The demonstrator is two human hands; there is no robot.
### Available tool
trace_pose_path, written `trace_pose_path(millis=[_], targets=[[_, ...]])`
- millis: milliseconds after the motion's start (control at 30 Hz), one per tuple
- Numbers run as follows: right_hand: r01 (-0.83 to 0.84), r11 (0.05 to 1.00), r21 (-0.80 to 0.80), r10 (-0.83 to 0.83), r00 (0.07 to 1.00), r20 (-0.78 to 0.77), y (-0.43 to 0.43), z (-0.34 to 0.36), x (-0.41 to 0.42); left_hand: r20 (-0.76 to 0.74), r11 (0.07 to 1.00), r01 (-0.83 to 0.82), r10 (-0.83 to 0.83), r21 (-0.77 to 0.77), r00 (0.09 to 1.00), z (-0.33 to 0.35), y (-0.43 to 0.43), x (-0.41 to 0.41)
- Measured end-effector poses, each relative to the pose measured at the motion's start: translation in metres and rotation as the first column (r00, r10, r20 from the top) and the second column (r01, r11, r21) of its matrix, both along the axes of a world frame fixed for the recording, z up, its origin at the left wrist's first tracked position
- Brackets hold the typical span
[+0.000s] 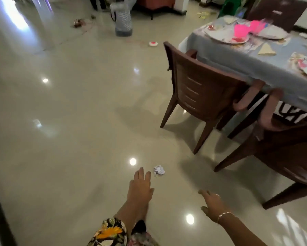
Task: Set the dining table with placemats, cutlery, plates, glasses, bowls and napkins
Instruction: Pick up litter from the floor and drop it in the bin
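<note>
The dining table [252,68] with a grey-blue cloth stands at the upper right. On it lie white plates [227,35], a pink cup [241,31] and a folded cream napkin [266,49]. My left hand [141,187] stretches forward over the floor with straight fingers, holding nothing, just short of a crumpled paper ball [159,170]. My right hand [212,204], with a bracelet at the wrist, hangs over the floor with fingers loosely spread and empty.
Two brown wooden chairs [198,93] [280,139] stand against the table's near side. A grey patterned bag [123,18] stands on the glossy tile floor at the back, with a small red-and-white object [153,43] and other litter nearby.
</note>
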State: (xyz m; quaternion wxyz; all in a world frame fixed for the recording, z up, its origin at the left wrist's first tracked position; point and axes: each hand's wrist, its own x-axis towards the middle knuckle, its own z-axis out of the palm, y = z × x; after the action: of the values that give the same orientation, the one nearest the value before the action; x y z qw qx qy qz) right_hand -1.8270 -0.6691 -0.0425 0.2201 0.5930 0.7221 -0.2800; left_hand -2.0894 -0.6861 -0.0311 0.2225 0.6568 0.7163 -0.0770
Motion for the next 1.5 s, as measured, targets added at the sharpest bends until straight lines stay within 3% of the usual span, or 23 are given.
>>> trace_pose_path(millis=[200, 433, 700, 900, 1000, 1067, 1167, 1267, 1500], targets=[[-0.024, 0.992, -0.127, 0.027, 0.999, 0.022, 0.094, -0.062, -0.075, 0.044, 0.997, 0.074, -0.073, -0.028, 0.996, -0.05, 0.082, -0.045], [-0.083, 0.975, -0.205, 0.097, 0.994, 0.056, 0.184, -0.222, -0.125, 0.046, 0.978, 0.02, -0.011, -0.206, 0.999, -0.201, 0.137, -0.048], [-0.329, 0.925, -0.19, 0.359, 0.92, 0.156, 0.244, -0.43, -0.145, 0.039, 0.968, 0.025, -0.016, -0.25, 0.999, -0.389, 0.176, -0.044], [-0.6, 0.798, -0.054, 0.602, 0.796, 0.058, 0.273, -0.528, -0.146, 0.067, 0.974, 0.021, -0.005, -0.227, 0.998, -0.492, 0.196, -0.034], [-0.725, 0.688, 0.038, 0.726, 0.688, -0.016, 0.284, -0.554, -0.154, 0.102, 0.965, -0.005, 0.033, -0.262, 0.994, -0.508, 0.198, -0.028], [-0.723, 0.69, 0.034, 0.724, 0.69, -0.013, 0.287, -0.566, -0.158, 0.143, 0.956, -0.028, 0.072, -0.291, 0.987, -0.513, 0.2, -0.027], [-0.676, 0.731, -0.093, 0.676, 0.736, -0.033, 0.283, -0.586, -0.153, 0.132, 0.96, -0.006, 0.045, -0.28, 0.99, -0.518, 0.198, -0.032], [-0.586, 0.808, -0.069, 0.587, 0.809, 0.002, 0.279, -0.585, -0.148, 0.134, 0.965, 0.035, 0.0, -0.258, 0.991, -0.515, 0.199, -0.038], [-0.443, 0.889, -0.115, 0.448, 0.894, 0.011, 0.246, -0.459, -0.124, 0.109, 0.95, 0.063, -0.031, -0.306, 0.994, -0.416, 0.183, -0.04]])
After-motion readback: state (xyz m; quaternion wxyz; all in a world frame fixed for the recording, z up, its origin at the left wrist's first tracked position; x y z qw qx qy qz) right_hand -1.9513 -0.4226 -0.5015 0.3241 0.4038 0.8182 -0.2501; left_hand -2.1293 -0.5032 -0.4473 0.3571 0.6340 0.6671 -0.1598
